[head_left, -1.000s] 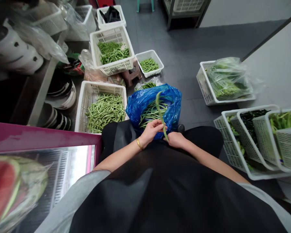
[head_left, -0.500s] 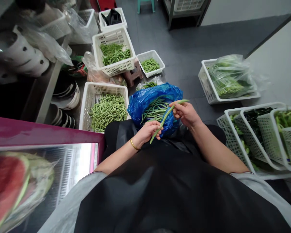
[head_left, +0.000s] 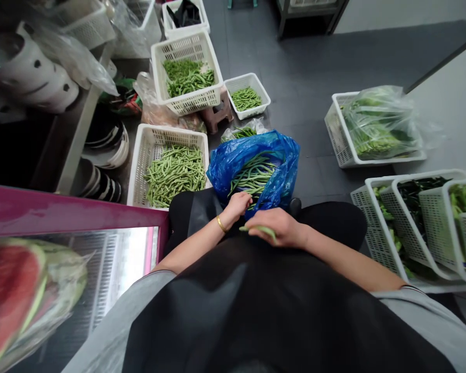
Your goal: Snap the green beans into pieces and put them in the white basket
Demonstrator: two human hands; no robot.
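Observation:
My left hand (head_left: 236, 206), with a gold bangle (head_left: 220, 224) on its wrist, rests at the near rim of a blue plastic bag (head_left: 285, 166), touching the long green beans (head_left: 254, 176) inside. My right hand (head_left: 277, 228) sits just in front of the bag, over my black apron (head_left: 256, 311). Its fingers are closed on a green bean (head_left: 261, 229), and part of that bean is hidden in the hand.
White plastic baskets hold cut green beans at left (head_left: 166, 132) and ahead (head_left: 182, 46), with a small one (head_left: 248, 80) beside them. Baskets of leafy greens (head_left: 411, 228) stand at right. A glass-fronted case with cut watermelon (head_left: 8, 295) is at lower left.
My right hand has dropped from above the bag toward my apron, bringing the bean down with it. My left hand has stayed near the bag's rim.

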